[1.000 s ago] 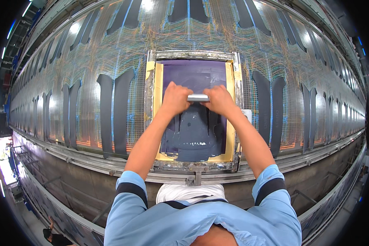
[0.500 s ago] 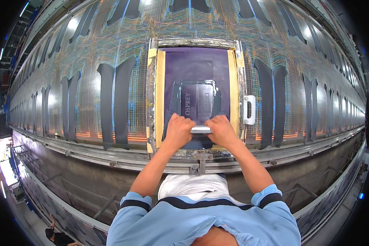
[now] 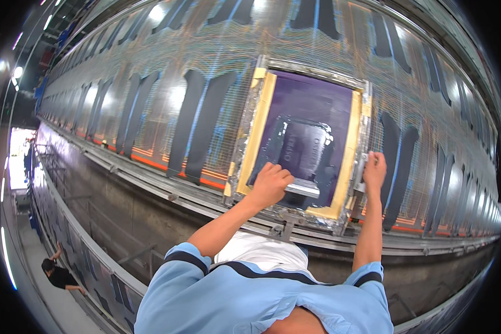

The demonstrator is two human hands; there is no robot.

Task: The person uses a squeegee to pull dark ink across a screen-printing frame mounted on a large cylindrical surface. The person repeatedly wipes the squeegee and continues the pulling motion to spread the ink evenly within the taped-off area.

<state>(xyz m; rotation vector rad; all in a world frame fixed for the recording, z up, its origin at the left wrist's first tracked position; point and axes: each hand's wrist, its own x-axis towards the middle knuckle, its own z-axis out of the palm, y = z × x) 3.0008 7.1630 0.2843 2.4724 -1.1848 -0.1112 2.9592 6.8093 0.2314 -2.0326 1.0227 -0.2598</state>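
Note:
A screen-printing frame (image 3: pixel 243 167) lies on a long table, with tan tape along its inner sides and purple mesh (image 3: pixel 312 92) in the middle. Glossy wet ink (image 3: pixel 325 132) outlines a rectangle on that mesh, and faint lettering shows inside it. My left hand (image 3: pixel 270 182) is closed round the left end of a squeegee (image 3: pixel 305 188), which rests across the near part of the mesh. At the frame's right side, my right hand (image 3: pixel 374 170) has its fingers curled round the pale handle (image 3: pixel 360 181), partly hiding it.
Long dark cut pieces (image 3: pixel 186 131) lie in pairs along the table (image 3: pixel 172 83), over orange and blue guide lines. A metal rail (image 3: pixel 167 193) runs along the near edge. Beyond the aisle at lower left, a person in black (image 3: pixel 61 275) stands by another table.
My right hand has left the squeegee and moved right to the frame's handle. My left hand stays on the squeegee. The whole view has turned, so the frame appears tilted and farther right.

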